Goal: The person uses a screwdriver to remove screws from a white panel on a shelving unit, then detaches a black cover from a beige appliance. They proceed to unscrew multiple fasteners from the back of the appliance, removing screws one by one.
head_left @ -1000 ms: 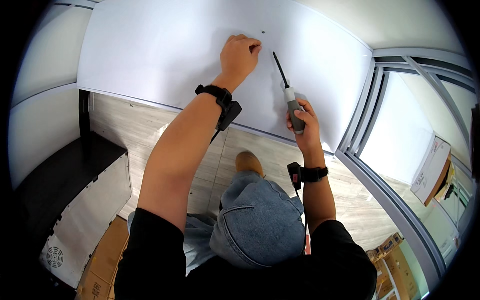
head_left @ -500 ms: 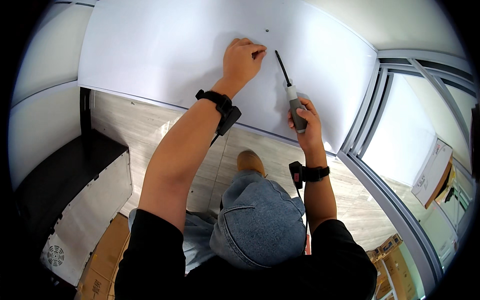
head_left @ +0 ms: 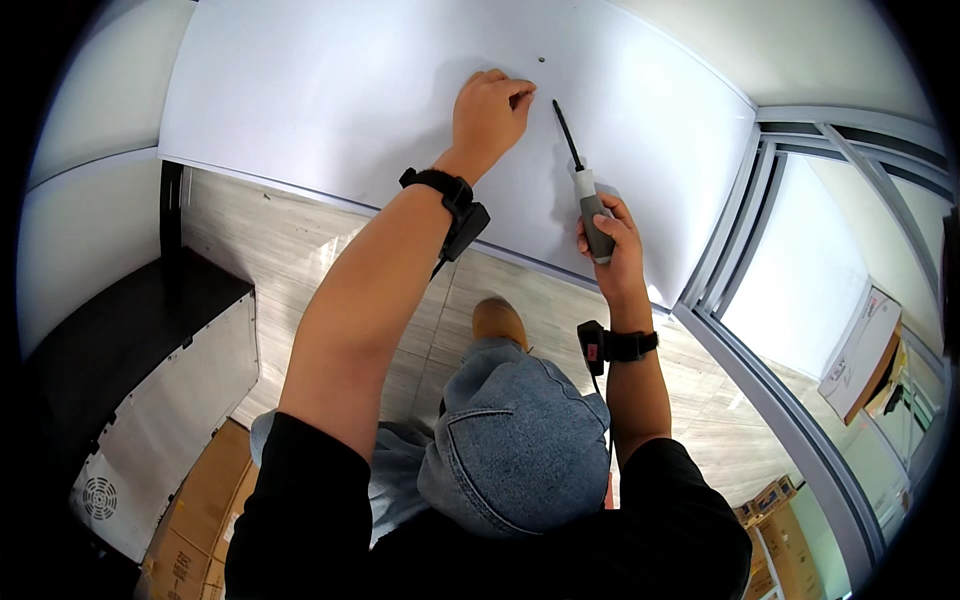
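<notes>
My right hand [head_left: 619, 245] is closed around the grey handle of a screwdriver [head_left: 590, 215], whose dark shaft points away over the white tabletop [head_left: 320, 110]. To the left of the screwdriver's tip, my left hand [head_left: 490, 115] is closed in a pinch low over the surface. Anything between those fingertips is too small or hidden to tell. A tiny dark round spot, perhaps a screw or a hole [head_left: 541, 59], shows on the white surface just beyond the pinched fingers. The screwdriver's tip is apart from both the spot and my left hand.
A metal frame [head_left: 735, 210] borders the tabletop on the right. Below left stands a white cabinet with a black top [head_left: 130, 330], with cardboard boxes [head_left: 200, 520] beside it. Each wrist wears a black strap with a small device. More boxes [head_left: 785, 520] lie at lower right.
My left hand has shifted slightly right and away from me, toward the dark spot. The right hand and the screwdriver have hardly moved.
</notes>
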Demonstrator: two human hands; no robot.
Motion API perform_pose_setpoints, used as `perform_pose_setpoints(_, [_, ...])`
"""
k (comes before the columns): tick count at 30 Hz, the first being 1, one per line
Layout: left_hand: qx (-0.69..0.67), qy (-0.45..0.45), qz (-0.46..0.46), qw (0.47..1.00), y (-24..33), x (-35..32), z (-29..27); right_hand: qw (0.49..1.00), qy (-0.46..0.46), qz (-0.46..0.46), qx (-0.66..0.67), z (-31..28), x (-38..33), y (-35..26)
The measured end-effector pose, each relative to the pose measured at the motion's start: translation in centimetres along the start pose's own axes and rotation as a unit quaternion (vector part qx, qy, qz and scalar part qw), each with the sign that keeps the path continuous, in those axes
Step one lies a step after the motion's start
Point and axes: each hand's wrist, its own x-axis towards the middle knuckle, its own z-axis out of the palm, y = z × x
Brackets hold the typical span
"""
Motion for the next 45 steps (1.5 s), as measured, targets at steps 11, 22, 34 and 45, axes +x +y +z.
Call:
perform_pose_setpoints(11, [-0.111, 0.038, -0.055, 0.992, -0.8, -3.4, -4.7, 0.998, -0.044, -0.013, -0.038, 2.0, -1.3, -1.7])
perform_pose_setpoints(22, [-0.46, 0.19, -0.232, 0.836, 4.6, -22.0, -32.2, 0.846, -0.374, -0.128, -0.357, 22.3, -14.1, -5.0])
perform_pose_setpoints(34, [-0.51, 0.225, -0.176, 0.811, 1.2, -31.7, -49.8, 0.736, -0.472, -0.097, -0.475, 40.1, -26.8, 2.2])
perform_pose_setpoints(45, [-0.529, 0.225, -0.197, 0.794, -0.9, -33.8, -53.6, 0.85, -0.434, -0.014, -0.3, 40.2, -32.0, 9.9])
